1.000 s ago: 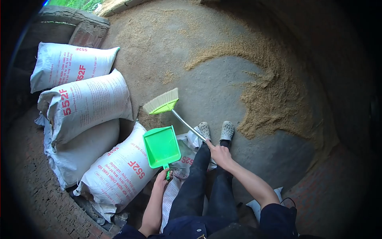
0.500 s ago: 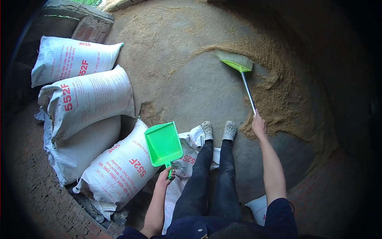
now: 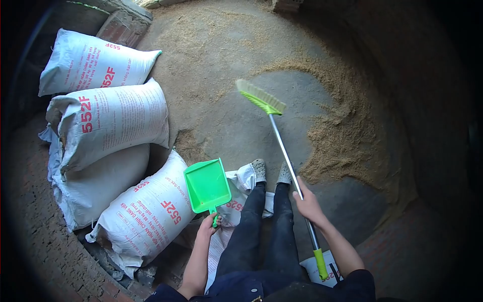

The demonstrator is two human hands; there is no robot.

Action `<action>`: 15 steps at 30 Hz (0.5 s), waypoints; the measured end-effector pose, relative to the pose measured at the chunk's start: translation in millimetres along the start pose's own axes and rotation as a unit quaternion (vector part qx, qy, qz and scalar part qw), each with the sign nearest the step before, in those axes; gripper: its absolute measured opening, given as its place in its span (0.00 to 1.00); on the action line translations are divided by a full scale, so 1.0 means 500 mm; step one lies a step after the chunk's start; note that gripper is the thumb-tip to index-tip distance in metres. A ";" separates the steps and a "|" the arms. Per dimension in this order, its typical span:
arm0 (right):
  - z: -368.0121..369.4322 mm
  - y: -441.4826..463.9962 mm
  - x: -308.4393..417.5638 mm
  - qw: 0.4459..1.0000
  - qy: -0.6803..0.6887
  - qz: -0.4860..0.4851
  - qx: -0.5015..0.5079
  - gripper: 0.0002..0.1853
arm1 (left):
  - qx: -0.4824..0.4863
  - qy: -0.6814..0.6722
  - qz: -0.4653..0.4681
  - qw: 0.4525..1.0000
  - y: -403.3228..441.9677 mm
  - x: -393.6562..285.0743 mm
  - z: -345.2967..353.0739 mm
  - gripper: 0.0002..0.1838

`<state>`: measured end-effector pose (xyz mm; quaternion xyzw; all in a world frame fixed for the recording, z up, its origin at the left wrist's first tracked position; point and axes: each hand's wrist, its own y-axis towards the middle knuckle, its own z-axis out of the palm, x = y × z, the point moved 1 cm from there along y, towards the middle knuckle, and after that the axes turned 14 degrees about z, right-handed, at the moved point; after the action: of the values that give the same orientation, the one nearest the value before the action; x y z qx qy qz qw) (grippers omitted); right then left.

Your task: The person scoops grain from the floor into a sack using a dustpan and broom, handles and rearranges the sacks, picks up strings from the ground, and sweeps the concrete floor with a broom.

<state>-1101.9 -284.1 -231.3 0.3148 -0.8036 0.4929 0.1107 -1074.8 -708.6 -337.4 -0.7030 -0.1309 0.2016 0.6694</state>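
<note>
My right hand [image 3: 309,204] is closed around the metal handle of a broom [image 3: 261,100], whose green head with pale bristles is over the floor in front of my feet. The broom's green grip end hangs down past my wrist. In my left hand [image 3: 209,223] is the short handle of a green dustpan [image 3: 207,186], its tray tilted up toward me and showing no load. Loose brown husk-like material [image 3: 347,141] lies in a curved band on the right of the bare floor patch, with a thinner scatter farther off.
Several filled white sacks [image 3: 115,121] with red print lie stacked along the left. A flatter white sack [image 3: 234,206] is beside my legs, and another white bag [image 3: 312,267] is near my right side. Brick edging [image 3: 121,27] stands at the upper left.
The broom head has moved left and toward me, away from the husk band. My right hand has come closer to my legs. The dustpan has barely moved.
</note>
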 end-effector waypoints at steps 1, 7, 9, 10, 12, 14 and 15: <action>0.009 0.002 0.081 0.973 0.070 0.149 0.162 0.30 | -0.009 0.000 -0.009 1.000 0.008 0.001 -0.010 0.06; 0.272 0.226 0.179 0.931 0.183 0.099 0.299 0.27 | -0.065 -0.018 -0.046 0.997 0.010 -0.022 -0.039 0.07; 0.294 0.286 0.218 0.939 0.193 0.062 0.278 0.27 | -0.059 -0.032 -0.063 0.996 0.014 -0.032 -0.066 0.07; 0.281 0.313 0.228 0.920 0.249 0.105 0.285 0.28 | -0.047 -0.053 -0.077 0.995 0.015 -0.042 -0.069 0.07; 0.243 0.380 0.230 0.883 0.346 0.179 0.261 0.28 | -0.101 -0.012 -0.021 0.995 -0.031 -0.073 -0.014 0.07; 0.173 0.439 0.212 0.844 0.429 0.234 0.220 0.26 | -0.102 -0.022 -0.008 0.995 -0.026 -0.089 -0.006 0.06; 0.139 0.458 0.194 0.834 0.459 0.238 0.196 0.24 | -0.100 -0.018 -0.003 0.995 -0.024 -0.098 0.003 0.06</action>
<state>-1309.1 -310.2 -383.3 -0.1330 -0.5976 0.7387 0.2820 -1118.0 -728.7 -320.4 -0.7624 -0.1645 0.1981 0.5936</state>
